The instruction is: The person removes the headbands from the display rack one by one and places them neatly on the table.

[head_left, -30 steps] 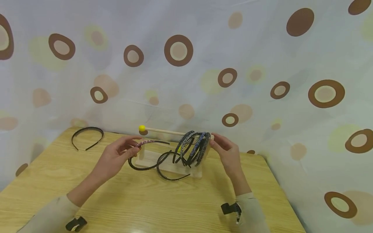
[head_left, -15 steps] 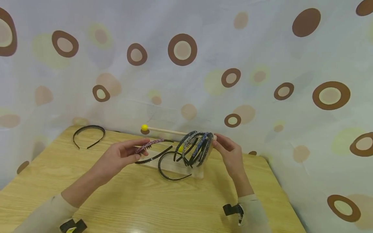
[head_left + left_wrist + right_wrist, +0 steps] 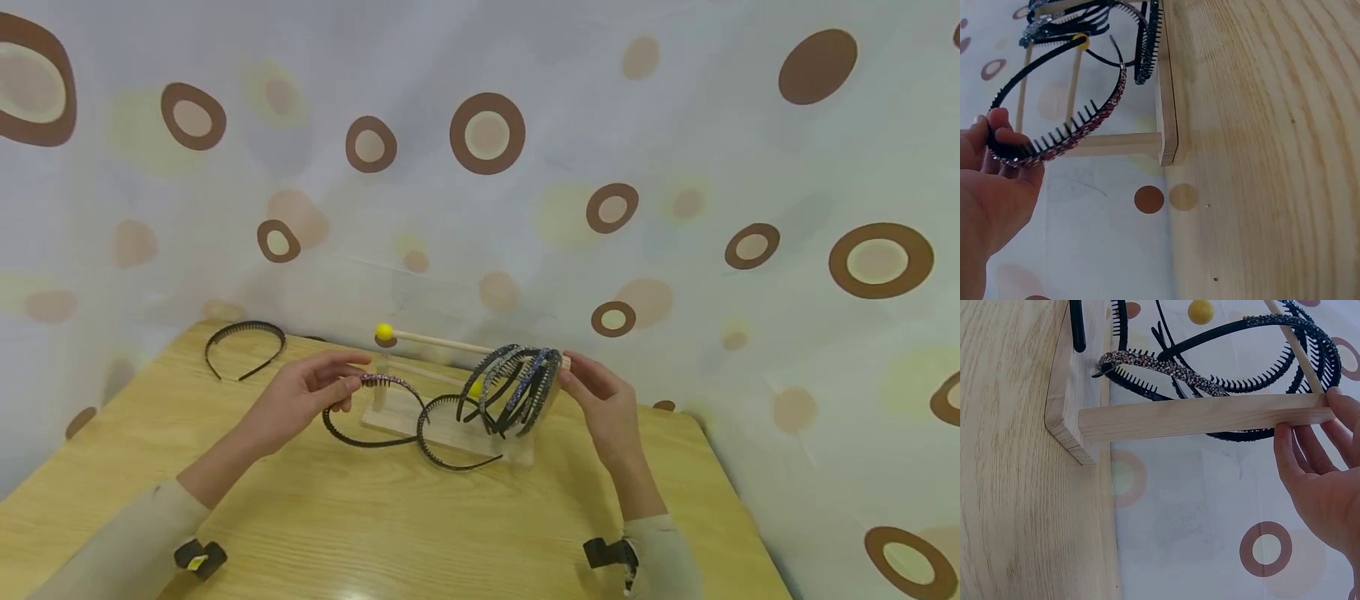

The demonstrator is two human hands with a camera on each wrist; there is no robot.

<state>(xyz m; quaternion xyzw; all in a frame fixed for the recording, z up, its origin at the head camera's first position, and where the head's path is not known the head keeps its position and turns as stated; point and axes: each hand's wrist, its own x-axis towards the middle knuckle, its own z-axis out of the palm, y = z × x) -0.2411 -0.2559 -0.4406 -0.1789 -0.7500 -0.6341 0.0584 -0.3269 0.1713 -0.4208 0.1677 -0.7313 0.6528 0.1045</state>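
Observation:
My left hand (image 3: 311,392) pinches a black toothed headband (image 3: 1079,134) at its bend; pink glitter covers its outer side. Its two tips point right, toward the wooden headband rack (image 3: 393,412). At the rack's right end, my right hand (image 3: 603,408) grips the top of the wooden upright (image 3: 1197,415) between thumb and fingers. Several glittery headbands (image 3: 517,383), grey, black and blue, hang bunched on the upper rod at that end. Another black headband (image 3: 450,467) leans at the front of the rack's base, overlapping the held one in the head view.
A plain black headband (image 3: 246,325) lies at the back left of the wooden table (image 3: 420,533). The rack's upper rod (image 3: 442,342) ends in a yellow ball (image 3: 384,332) on the left; a second yellow ball (image 3: 476,388) sits lower. A patterned curtain (image 3: 480,233) stands close behind.
My left hand has turned the pink headband, so its loop now faces the head view more openly with its tips rightward. My right hand keeps its grip on the rack; the head view shifts slightly.

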